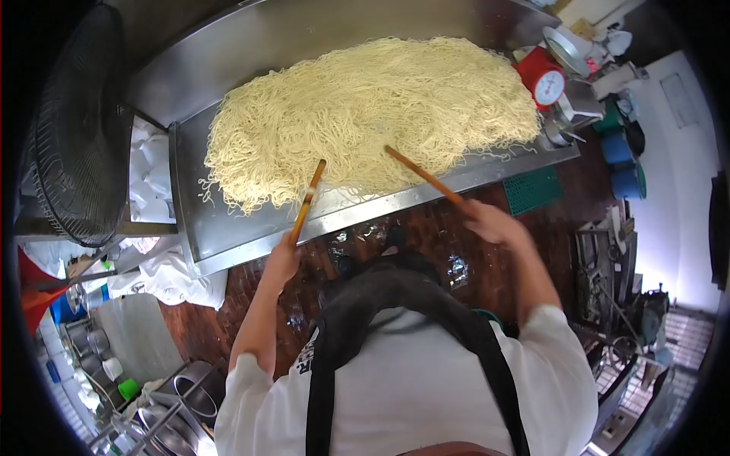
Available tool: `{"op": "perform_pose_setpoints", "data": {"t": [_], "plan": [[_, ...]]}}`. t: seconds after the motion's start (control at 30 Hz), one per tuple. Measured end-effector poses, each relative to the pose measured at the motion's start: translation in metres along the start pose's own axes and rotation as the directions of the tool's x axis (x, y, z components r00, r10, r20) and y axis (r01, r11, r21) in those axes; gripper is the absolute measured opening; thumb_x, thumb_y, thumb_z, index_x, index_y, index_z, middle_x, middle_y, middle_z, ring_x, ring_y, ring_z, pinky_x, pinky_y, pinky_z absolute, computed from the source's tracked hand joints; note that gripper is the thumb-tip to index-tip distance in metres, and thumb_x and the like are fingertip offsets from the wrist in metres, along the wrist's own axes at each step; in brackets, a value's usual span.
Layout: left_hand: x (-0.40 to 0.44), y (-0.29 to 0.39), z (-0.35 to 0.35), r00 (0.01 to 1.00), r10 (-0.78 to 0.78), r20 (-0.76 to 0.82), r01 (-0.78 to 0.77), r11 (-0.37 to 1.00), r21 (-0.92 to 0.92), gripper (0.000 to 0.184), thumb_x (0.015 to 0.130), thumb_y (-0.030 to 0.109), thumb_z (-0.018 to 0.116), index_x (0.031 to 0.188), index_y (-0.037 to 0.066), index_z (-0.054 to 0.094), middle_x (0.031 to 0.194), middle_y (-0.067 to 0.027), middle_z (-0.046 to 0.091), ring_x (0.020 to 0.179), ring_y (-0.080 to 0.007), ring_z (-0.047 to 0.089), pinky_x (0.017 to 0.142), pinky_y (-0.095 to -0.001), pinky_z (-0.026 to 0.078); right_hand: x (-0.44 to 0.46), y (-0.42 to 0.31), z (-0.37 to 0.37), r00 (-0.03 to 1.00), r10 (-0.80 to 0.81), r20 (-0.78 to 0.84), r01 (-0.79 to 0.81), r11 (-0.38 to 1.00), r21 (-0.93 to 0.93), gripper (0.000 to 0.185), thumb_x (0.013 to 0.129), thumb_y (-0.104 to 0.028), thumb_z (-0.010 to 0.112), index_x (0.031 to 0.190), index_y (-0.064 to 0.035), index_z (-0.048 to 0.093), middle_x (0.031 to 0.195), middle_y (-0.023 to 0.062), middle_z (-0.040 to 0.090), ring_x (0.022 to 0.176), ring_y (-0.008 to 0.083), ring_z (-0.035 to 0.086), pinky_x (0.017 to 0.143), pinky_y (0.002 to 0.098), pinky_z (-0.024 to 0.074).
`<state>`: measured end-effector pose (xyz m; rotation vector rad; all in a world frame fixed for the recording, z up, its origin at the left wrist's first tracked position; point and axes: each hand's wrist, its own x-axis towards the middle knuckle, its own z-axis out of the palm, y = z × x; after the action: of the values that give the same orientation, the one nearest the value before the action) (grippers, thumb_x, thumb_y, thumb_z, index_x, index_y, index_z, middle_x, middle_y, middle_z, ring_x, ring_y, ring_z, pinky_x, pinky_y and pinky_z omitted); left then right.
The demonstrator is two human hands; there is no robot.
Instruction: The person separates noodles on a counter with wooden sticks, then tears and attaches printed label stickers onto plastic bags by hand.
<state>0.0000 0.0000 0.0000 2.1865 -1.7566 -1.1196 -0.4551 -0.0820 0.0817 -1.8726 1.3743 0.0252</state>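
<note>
A broad heap of pale yellow noodles [365, 106] covers most of a metal table [217, 228] with raised back and side walls. My left hand [282, 262] is closed around the lower end of a wooden stick [306, 207]; its tip reaches the front edge of the heap. In my right hand [490, 223], closed as well, is a second wooden stick [426, 176], slanting up and left with its tip at the noodles near the middle. Whether either tip is pushed into the noodles or rests on top I cannot tell.
A large fan [80, 137] stands at the left. On the table's right end is a red dial scale [541, 78]. Blue bins [625, 178] and a green mat [532, 190] lie beyond. White bags [179, 273] sit below left, on wet brown flooring [251, 319].
</note>
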Motion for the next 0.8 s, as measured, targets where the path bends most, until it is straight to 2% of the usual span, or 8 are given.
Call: {"op": "perform_pose_setpoints", "data": {"t": [0.07,0.17,0.3,0.4,0.47,0.57,0.7,0.8], "plan": [[0.046,0.028,0.021,0.999,0.045,-0.021,-0.046,0.998,-0.033,0.057,0.088,0.017,0.065,0.139,0.005,0.042,0.106,-0.0328,0.066,0.101,-0.0493,0.064,0.089,-0.0557,0.051,0.033,0.017,0.023,0.984,-0.099,-0.148,0.082,0.990,-0.118,0.045,0.093,-0.018,0.052,0.134,0.0007,0.054,0.118,0.0307,0.062,0.112,0.0443,0.060,0.095,0.0479,0.0486],[0.069,0.027,0.000,0.996,0.063,-0.055,-0.065,0.998,-0.020,0.068,0.088,0.021,0.067,0.144,0.004,0.035,0.108,-0.0344,0.065,0.101,-0.0505,0.063,0.090,-0.0548,0.051,0.116,-0.053,0.114,0.950,0.250,-0.186,-0.235,0.967,0.098,0.046,0.091,-0.027,0.065,0.119,0.0058,0.050,0.103,0.0314,0.067,0.101,0.0484,0.064,0.087,0.0504,0.0519],[0.057,0.061,0.004,0.995,0.041,-0.096,-0.038,0.999,0.026,0.087,0.086,0.023,0.071,0.153,0.001,0.020,0.127,-0.0354,0.055,0.117,-0.0496,0.056,0.098,-0.0503,0.048,0.101,-0.084,0.098,0.955,0.202,-0.217,-0.225,0.970,-0.090,0.059,0.089,-0.030,0.068,0.134,0.0023,0.048,0.111,0.0292,0.064,0.111,0.0438,0.061,0.094,0.0484,0.0516],[0.020,0.064,0.015,0.908,0.324,-0.264,-0.342,0.939,-0.023,0.085,0.084,0.014,0.072,0.153,-0.001,0.026,0.133,-0.0328,0.050,0.126,-0.0462,0.048,0.106,-0.0486,0.041,0.067,-0.031,0.091,0.928,-0.007,-0.373,-0.001,1.000,-0.022,0.052,0.090,-0.027,0.066,0.134,-0.0015,0.052,0.108,0.0255,0.064,0.113,0.0429,0.061,0.095,0.0469,0.0509],[0.015,0.062,0.049,0.728,0.546,-0.414,-0.548,0.827,0.126,0.076,0.087,0.010,0.069,0.152,-0.001,0.030,0.128,-0.0247,0.055,0.109,-0.0367,0.060,0.096,-0.0430,0.049,0.028,0.012,0.087,0.945,0.094,-0.313,-0.073,0.994,0.078,0.048,0.090,-0.026,0.065,0.131,-0.0029,0.056,0.111,0.0242,0.065,0.113,0.0422,0.061,0.096,0.0468,0.0500],[-0.028,0.141,0.050,0.942,0.317,-0.113,-0.334,0.845,-0.417,0.069,0.091,0.007,0.065,0.151,-0.001,0.030,0.122,-0.0164,0.059,0.091,-0.0228,0.065,0.081,-0.0333,0.053,-0.031,0.094,0.104,0.947,0.266,-0.180,-0.259,0.964,0.064,0.048,0.092,-0.030,0.065,0.131,-0.0030,0.057,0.116,0.0215,0.066,0.114,0.0397,0.061,0.096,0.0464,0.0496],[-0.018,0.224,0.094,0.852,0.518,0.069,-0.416,0.752,-0.511,0.067,0.093,0.005,0.063,0.152,0.001,0.031,0.114,-0.0116,0.061,0.080,-0.0134,0.063,0.072,-0.0265,0.052,-0.132,0.150,0.096,0.864,0.503,0.021,-0.499,0.851,0.161,0.047,0.093,-0.031,0.064,0.133,-0.0072,0.058,0.121,0.0208,0.066,0.116,0.0390,0.061,0.096,0.0467,0.0492],[0.011,0.296,0.133,0.779,0.574,0.251,-0.427,0.780,-0.458,0.066,0.094,0.003,0.062,0.152,0.006,0.031,0.109,-0.0098,0.061,0.078,-0.0135,0.062,0.074,-0.0268,0.054,-0.181,0.227,0.110,0.821,0.570,-0.025,-0.546,0.797,0.256,0.045,0.092,-0.033,0.065,0.130,-0.0095,0.059,0.119,0.0204,0.067,0.115,0.0397,0.062,0.094,0.0471,0.0498]]}}
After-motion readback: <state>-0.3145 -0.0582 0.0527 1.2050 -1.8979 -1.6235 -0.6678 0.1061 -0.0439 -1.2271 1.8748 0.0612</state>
